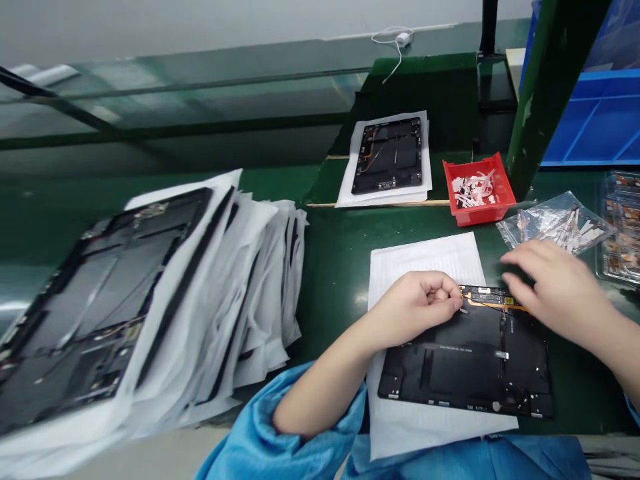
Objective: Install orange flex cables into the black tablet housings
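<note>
Left hand [417, 310] pinches at twelve o'clock on the panel [457, 370], its hold hidden; right hand [563, 290] hovers loose-fingered at one. The panel lies at the view's four o'clock; a slip could snag its cable [490, 305].

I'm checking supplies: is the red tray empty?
Not empty: white strips lie heaped in the red tray, visible through its open top.
</note>
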{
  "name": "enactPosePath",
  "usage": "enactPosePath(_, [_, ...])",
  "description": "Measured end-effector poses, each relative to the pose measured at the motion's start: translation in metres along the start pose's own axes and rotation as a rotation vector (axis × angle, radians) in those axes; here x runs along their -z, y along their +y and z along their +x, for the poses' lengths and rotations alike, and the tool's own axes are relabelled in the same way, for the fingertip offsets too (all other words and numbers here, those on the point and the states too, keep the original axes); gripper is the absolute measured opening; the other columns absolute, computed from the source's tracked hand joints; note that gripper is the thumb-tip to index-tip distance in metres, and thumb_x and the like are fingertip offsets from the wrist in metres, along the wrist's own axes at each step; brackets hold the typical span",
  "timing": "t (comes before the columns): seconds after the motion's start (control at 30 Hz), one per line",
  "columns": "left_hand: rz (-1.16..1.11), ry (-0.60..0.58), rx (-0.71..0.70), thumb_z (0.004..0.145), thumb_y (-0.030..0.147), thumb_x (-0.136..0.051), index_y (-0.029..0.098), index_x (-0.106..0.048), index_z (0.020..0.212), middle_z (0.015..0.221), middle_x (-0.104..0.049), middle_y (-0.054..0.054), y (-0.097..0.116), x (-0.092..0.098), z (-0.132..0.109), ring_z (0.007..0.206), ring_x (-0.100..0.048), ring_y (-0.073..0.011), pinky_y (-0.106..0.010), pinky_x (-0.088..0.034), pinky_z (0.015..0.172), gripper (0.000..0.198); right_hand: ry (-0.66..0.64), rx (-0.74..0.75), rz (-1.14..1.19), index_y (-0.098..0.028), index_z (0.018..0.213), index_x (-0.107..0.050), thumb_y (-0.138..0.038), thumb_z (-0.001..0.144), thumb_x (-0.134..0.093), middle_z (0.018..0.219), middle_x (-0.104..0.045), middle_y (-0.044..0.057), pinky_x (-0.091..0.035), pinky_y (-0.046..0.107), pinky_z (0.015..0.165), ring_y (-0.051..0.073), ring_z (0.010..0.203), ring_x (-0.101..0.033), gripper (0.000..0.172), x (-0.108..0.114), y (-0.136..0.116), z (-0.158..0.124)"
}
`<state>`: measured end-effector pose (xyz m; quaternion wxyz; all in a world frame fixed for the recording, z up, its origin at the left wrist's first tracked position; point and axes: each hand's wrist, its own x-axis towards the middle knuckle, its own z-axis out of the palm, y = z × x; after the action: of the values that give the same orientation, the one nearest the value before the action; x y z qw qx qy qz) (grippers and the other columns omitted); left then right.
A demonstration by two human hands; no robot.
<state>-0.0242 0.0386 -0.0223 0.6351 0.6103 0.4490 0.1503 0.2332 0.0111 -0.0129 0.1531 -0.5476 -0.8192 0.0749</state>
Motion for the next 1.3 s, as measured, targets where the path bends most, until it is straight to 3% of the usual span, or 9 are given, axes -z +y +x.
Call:
enactPosePath(0.07, [0.000,-0.001,-0.017,0.082,0.033,-0.066,0.014,-0.064,0.080,0.059,-0.044,0.007,0.000,-0.001,0.000,0.054,-0.036,-0.0070,-0.019,-0.030,0.052,0.019,-0.114,0.105,0.205,-0.022,0.106,-0.071,-0.023,0.096,-0.059,0.102,-0.069,0.006,-0.046,0.038,0.086,0.023,0.095,-0.060,0.016,-0.009,-0.012,-0.001])
enactPosePath(0.2, [0.016,0.005,-0.056,0.083,0.033,-0.065,0.014,-0.065,0.081,0.059,-0.044,0.007,0.000,-0.002,-0.002,0.055,-0.036,-0.0071,-0.019,-0.032,0.053,0.019,-0.229,0.100,0.308,-0.025,0.102,-0.075,-0.026,0.092,-0.068,0.090,-0.065,0.003,-0.040,0.038,0.081,0.022,0.089,-0.056,0.012,-0.021,-0.028,-0.002])
enactPosePath(0.37, [0.006,-0.019,-0.061,0.084,0.031,-0.064,0.014,-0.066,0.084,0.061,-0.047,0.006,-0.003,-0.001,-0.002,0.056,-0.039,-0.0076,-0.020,-0.034,0.055,0.018,-0.170,0.100,0.369,-0.025,0.090,-0.076,-0.027,0.091,-0.071,0.081,-0.065,0.001,-0.033,0.037,0.080,0.019,0.083,-0.054,0.006,-0.027,-0.037,0.001])
enactPosePath(0.63, [0.024,-0.045,-0.074,0.090,0.037,-0.062,0.013,-0.071,0.090,0.075,-0.064,-0.002,0.001,0.006,-0.006,0.068,-0.053,-0.0123,-0.024,-0.042,0.063,0.025,-0.088,0.141,0.367,-0.022,0.079,-0.073,-0.023,0.094,-0.064,0.075,-0.064,0.001,-0.031,0.035,0.077,0.018,0.078,-0.053,0.017,-0.036,-0.041,0.002])
enactPosePath(0.87, [0.062,-0.028,0.023,0.085,0.040,-0.068,0.013,-0.076,0.088,0.056,-0.045,0.005,0.004,0.007,-0.014,0.054,-0.035,-0.0086,-0.021,-0.027,0.049,0.029,-0.075,0.196,0.290,-0.021,0.078,-0.072,-0.024,0.096,-0.060,0.075,-0.064,0.002,-0.033,0.035,0.079,0.018,0.078,-0.053,0.022,-0.039,-0.043,-0.001])
enactPosePath(1.3, [0.142,0.009,0.165,0.079,0.028,-0.063,0.015,-0.075,0.083,0.055,-0.042,0.007,0.001,0.004,-0.017,0.051,-0.032,-0.0079,-0.021,-0.025,0.047,0.018,-0.038,0.190,0.306,-0.022,0.077,-0.072,-0.022,0.095,-0.061,0.074,-0.063,0.001,-0.034,0.035,0.080,0.017,0.077,-0.053,0.021,-0.039,-0.042,-0.002])
